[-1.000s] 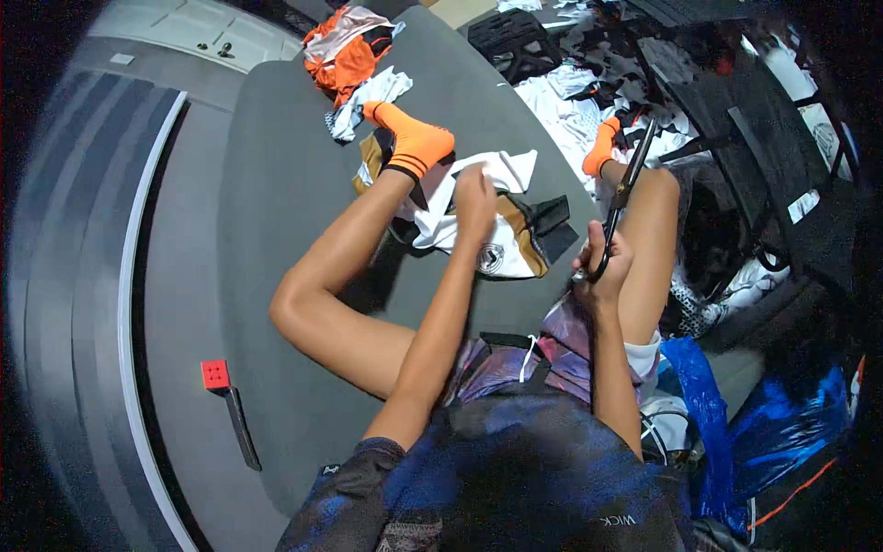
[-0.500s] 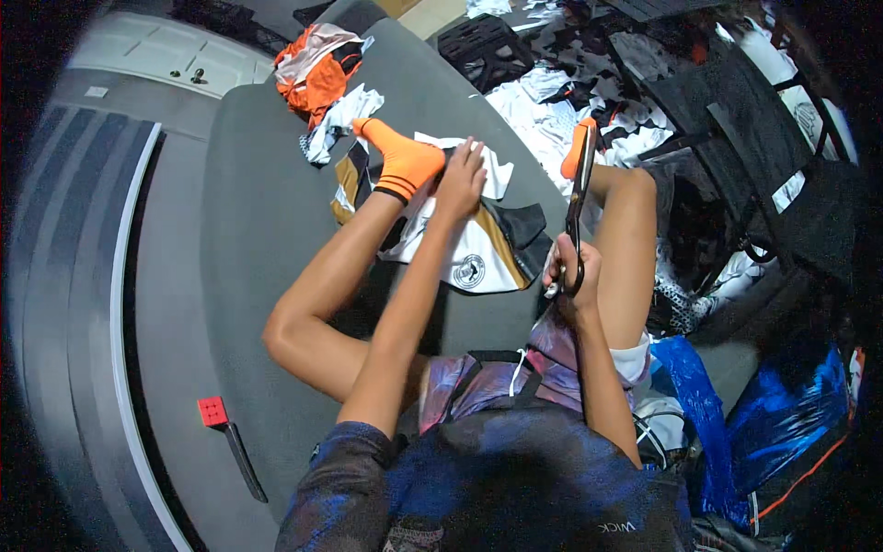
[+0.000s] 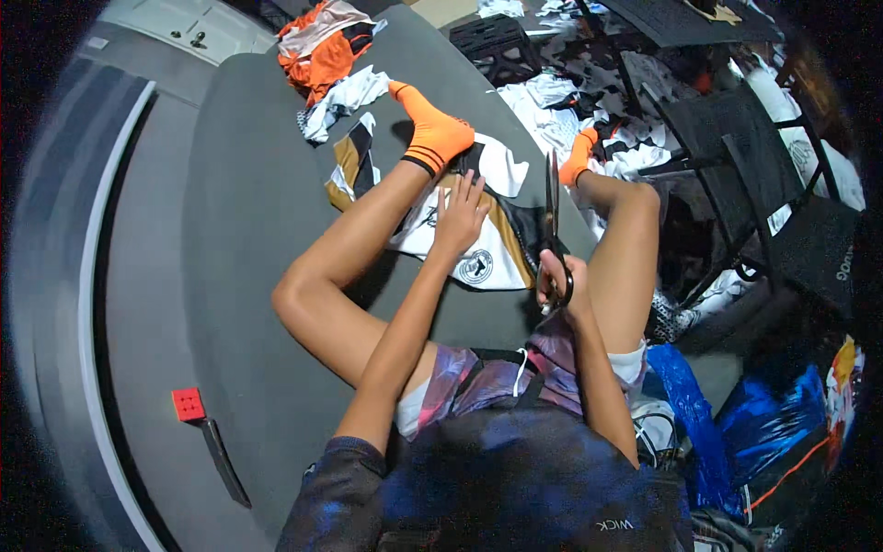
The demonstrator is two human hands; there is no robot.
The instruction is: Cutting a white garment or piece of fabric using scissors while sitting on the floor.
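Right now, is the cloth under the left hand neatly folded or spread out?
Spread loosely, not neatly folded: the cloth lies across the grey cushion, its tan band and round emblem showing beside the left hand.

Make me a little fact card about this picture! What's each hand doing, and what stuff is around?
Left hand: fingers spread, on the white, brown and black cloth
Right hand: holding scissors by the handles, blades pointing away from the body
Feet: both in orange socks
Beyond the cloth: a heap of orange and pale clothes
Far left: a red cube beside a dark strip
Lower right: shiny blue plastic
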